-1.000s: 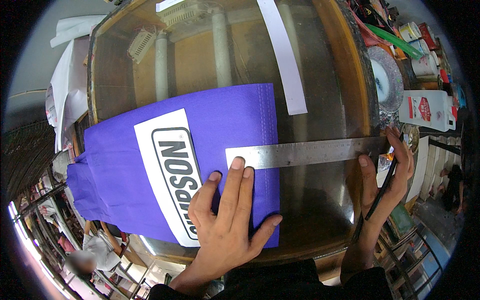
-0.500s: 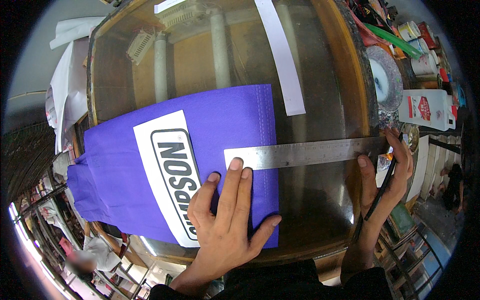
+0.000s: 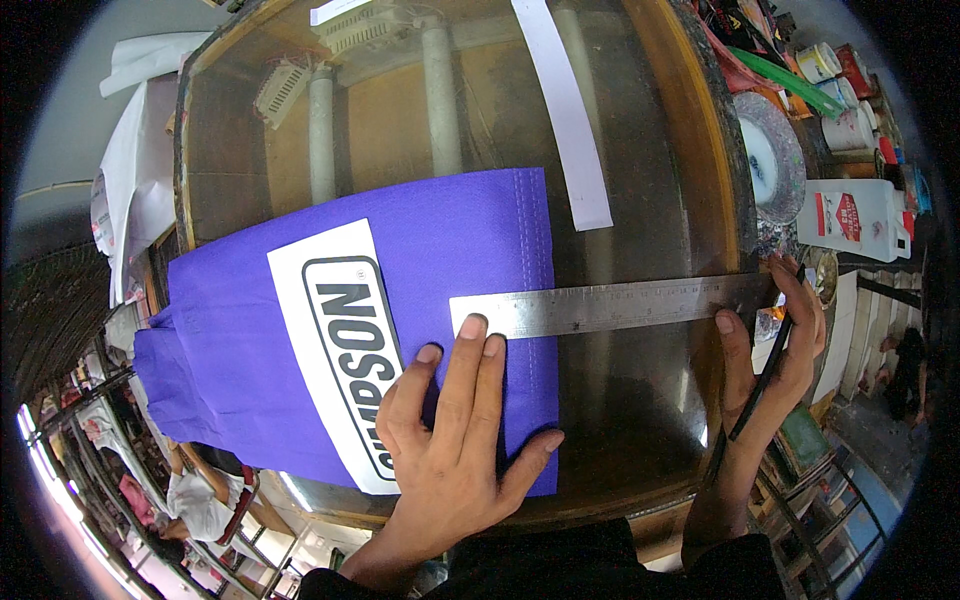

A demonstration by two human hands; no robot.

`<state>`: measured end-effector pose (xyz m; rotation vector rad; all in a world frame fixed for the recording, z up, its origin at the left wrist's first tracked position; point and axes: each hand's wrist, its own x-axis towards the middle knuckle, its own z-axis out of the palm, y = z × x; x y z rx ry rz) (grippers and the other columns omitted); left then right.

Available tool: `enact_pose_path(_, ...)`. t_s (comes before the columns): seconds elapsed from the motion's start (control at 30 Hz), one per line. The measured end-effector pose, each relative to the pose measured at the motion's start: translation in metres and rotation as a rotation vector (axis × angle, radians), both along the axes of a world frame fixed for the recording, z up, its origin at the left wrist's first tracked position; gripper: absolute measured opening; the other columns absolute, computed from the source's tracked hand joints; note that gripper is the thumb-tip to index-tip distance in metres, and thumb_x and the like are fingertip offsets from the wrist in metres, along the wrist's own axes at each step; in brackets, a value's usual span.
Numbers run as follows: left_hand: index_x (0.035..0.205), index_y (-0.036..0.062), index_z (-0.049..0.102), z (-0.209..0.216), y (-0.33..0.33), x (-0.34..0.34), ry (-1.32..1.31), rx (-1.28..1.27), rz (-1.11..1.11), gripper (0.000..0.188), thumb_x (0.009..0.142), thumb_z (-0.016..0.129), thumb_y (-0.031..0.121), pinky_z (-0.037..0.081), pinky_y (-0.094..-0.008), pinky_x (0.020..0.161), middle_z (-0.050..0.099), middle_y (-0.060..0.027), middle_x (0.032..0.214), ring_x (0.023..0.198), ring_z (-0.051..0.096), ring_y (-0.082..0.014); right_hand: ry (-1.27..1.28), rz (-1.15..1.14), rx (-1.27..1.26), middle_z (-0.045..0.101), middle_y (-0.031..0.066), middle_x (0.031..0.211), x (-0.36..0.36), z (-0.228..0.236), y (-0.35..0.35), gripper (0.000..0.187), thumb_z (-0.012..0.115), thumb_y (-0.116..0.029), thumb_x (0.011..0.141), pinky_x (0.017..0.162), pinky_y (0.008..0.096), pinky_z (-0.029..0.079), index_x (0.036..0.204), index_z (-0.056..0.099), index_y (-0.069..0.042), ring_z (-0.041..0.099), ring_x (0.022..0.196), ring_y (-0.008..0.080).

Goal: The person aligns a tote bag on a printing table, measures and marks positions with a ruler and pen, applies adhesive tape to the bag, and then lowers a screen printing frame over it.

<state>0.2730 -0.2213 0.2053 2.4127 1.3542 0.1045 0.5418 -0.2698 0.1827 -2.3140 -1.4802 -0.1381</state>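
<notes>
A purple cloth piece (image 3: 220, 270) lies on the glass tabletop (image 3: 640, 420), its stitched hem towards the right. On it rests a white paper piece (image 3: 300, 290) with black printed lettering. A metal ruler (image 3: 620, 308) crosses the hem, its left end on the cloth and its right end over the table's right edge. My left hand (image 3: 450, 430) is spread over the paper and cloth, with two fingertips pressing the ruler's left end. At the far end, my right hand (image 3: 790, 375) grips the ruler between thumb and fingers and also holds a slim black pen-like stick (image 3: 764, 382).
A white paper strip (image 3: 567, 130) lies on the glass, above pale tubes (image 3: 438, 100) underneath. Right of the table are a roll of tape (image 3: 785, 165), a white jug (image 3: 850, 220) and several tubs. Another person (image 3: 205, 500) is at the lower left.
My hands, the ruler and the cloth stay almost in place. In the background at lower left, the other person has shifted posture.
</notes>
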Motion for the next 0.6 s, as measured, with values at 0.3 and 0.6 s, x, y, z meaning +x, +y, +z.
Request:
enact_pose_path(0.3,0.149,-0.0053,0.046,0.0000,-0.0015,-0.0014,0.001,-0.021,-0.001,0.094,0.080,0.082,0.047,0.025,-0.0514,0.116,0.039,-0.0235,0.161,0.138,0.037,-0.0436,0.002,0.023,0.004,0.065,0.0166,0.137,0.0033,-0.0013,-0.0003,0.058,0.082,-0.032,0.087,0.116,0.0496,0.037,0.136,0.063,-0.006,0.052,0.134,0.0340)
enact_pose_path(0.6,0.144,-0.0034,0.055,-0.0004,0.0002,-0.0003,-0.001,0.016,-0.001,0.084,0.082,0.081,0.048,0.031,-0.0493,0.106,0.044,-0.0204,0.158,0.126,0.043,-0.0398,0.000,0.009,-0.004,0.065,0.0168,0.137,0.0012,0.0005,-0.0001,0.059,0.082,-0.032,0.087,0.116,0.0497,0.036,0.136,0.062,-0.005,0.053,0.134,0.0344)
